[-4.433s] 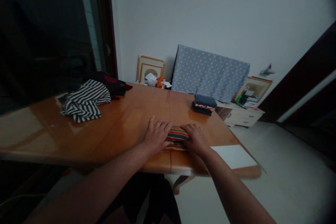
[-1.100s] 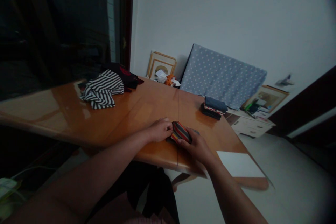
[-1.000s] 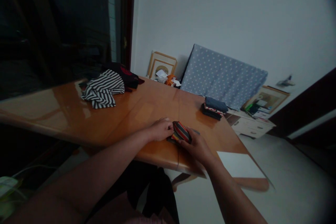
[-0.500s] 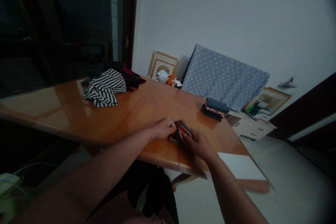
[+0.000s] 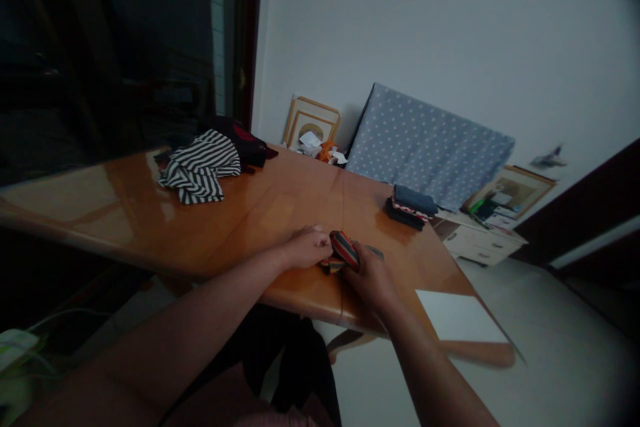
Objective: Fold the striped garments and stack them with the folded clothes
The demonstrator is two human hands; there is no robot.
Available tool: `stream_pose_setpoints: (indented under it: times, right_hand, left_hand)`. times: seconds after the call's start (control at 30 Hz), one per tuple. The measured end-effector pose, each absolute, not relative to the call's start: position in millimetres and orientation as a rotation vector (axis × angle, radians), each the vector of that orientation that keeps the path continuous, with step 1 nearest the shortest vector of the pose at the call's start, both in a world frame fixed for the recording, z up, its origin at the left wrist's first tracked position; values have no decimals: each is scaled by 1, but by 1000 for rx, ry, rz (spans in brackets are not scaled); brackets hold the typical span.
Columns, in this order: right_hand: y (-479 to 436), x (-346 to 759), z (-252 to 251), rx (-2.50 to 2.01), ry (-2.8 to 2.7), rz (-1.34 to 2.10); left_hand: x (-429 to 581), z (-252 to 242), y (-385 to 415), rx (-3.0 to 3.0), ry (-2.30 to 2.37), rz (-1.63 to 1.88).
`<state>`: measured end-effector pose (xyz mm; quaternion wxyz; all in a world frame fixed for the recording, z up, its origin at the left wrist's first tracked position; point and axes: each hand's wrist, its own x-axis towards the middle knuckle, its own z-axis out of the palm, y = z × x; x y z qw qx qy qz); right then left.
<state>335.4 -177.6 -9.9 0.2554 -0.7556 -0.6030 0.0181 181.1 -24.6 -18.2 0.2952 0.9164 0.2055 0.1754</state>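
Observation:
A small striped cloth (image 5: 344, 248) in red, dark grey and tan lies bunched and folded on the wooden table (image 5: 280, 203), near its front edge. My left hand (image 5: 311, 246) is closed at the cloth's left edge, fingers curled in a pinch. From the right, my right hand (image 5: 369, 275) grips the folded part, with the thumb on the near side and the fingers behind it. A bit of the cloth sticks out beyond the right hand. The fingertips of both hands are partly hidden.
At the table's far left lie a black-and-white striped garment (image 5: 203, 167) and dark clothes (image 5: 245, 143). A stack of folded clothes (image 5: 411, 205) sits near the right edge. A white sheet (image 5: 460, 315) lies front right. Behind stand a polka-dot covered panel (image 5: 425, 147) and a drawer cabinet (image 5: 477, 240).
The upper fold of the striped cloth has turned over and now lies lower. My right hand has shifted slightly left and its fingers have moved behind the fold. My left hand stays close by.

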Motion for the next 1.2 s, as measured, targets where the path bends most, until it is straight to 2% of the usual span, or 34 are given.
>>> stream_pose_setpoints:
  times: [0.33,0.6,1.0,1.2]
  right_hand:
    - [-177,335,-13,-2101,-1608,-14]
    - [-179,330,-18,-2137,-1678,-104]
    - [-185,326,-36,-2197,-1867,-226]
    - [-187,323,-33,-2191,-1881,-171]
  left_hand:
    - [175,-18,-52,2805,594,709]
    - [173,-19,-54,3056,396,784]
    - [144,-33,-36,2853,325,630]
    - [155,-22,-39,2680,533,884]
